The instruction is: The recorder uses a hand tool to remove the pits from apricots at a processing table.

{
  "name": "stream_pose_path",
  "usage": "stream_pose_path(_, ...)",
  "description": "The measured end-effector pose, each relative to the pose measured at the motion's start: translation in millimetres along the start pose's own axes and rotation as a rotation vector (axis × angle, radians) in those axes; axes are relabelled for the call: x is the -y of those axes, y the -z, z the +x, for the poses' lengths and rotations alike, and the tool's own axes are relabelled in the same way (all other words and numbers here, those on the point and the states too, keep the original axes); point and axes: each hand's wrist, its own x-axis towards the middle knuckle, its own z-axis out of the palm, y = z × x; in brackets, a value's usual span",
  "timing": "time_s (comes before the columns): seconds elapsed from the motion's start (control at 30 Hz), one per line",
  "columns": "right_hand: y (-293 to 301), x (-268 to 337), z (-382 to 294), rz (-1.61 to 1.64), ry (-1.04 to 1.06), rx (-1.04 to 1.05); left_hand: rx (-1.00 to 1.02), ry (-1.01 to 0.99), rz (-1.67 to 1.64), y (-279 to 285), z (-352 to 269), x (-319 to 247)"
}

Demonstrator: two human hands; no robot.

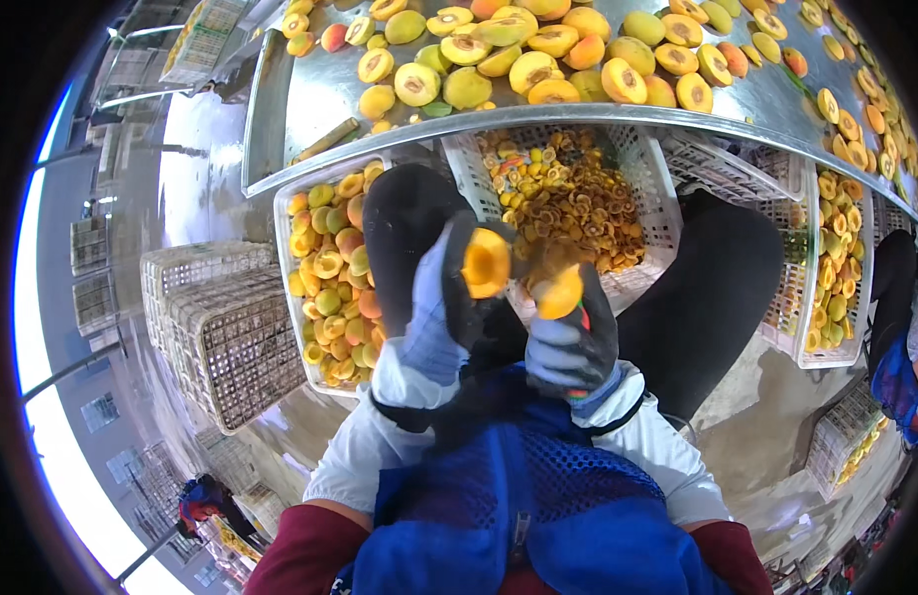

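My left hand [443,297], in a grey-and-black glove, holds a halved yellow peach [486,263] with its hollow facing up. To its right, my gloved right hand [572,353] is closed in a fist. A yellow fruit piece [561,294], blurred by motion, shows at its thumb. Red and green bits at both ends of the fist look like a tool's handle [585,318], mostly hidden by the fingers. Beyond both hands, between my knees, a white plastic crate [656,197] contains brown pits and yellow scraps. A crate of peach halves [329,279] stands beside my left leg.
A metal table [318,74] with a raised rim bears many whole and halved peaches [533,67]. Another fruit-filled crate [807,297] stands at right. Stacked crates [243,349] stand on the wet floor at left. Part of another person [901,372] shows at the right edge.
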Motion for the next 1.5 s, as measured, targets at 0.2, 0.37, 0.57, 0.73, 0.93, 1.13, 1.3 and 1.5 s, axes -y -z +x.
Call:
stream_pose_path(0.2, 4, 2, -6, -0.127, 0.176, -0.417, -0.211, 0.253, 0.705, 166, -8, 36)
stream_pose_path(0.37, 31, 19, -4, -0.038, 0.179, -0.634, -0.1, 0.45, 1.261, 188, 39, 44)
stream_pose_path(0.57, 5, 19, 27, -0.659, 0.25, -0.917, 0.007, -0.104, 1.203, 130, 213, 43)
stream_pose_path(0.73, -11, 28, 35, -0.894, 0.329, -0.977, 0.309, 0.275, 0.969, 112, 234, 40)
stream_pose_path(0.93, -32, 29, 43, -2.262, 0.45, -0.77, 0.096, 0.381, -0.378, 52, 136, -7)
stream_pose_path(1.13, -58, 24, 63, -2.634, 0.877, -0.471, 0.094, 0.452, -0.698, 0, 93, -58)
stream_pose_path(1.3, -59, 13, 53, -2.613, 0.909, -0.566, -0.05, 0.201, -0.308, -23, 72, -55)
stream_pose_path(1.5, -63, -2, 46, -2.498, 0.847, -0.652, -0.147, 0.018, -0.157, -28, 60, -65)
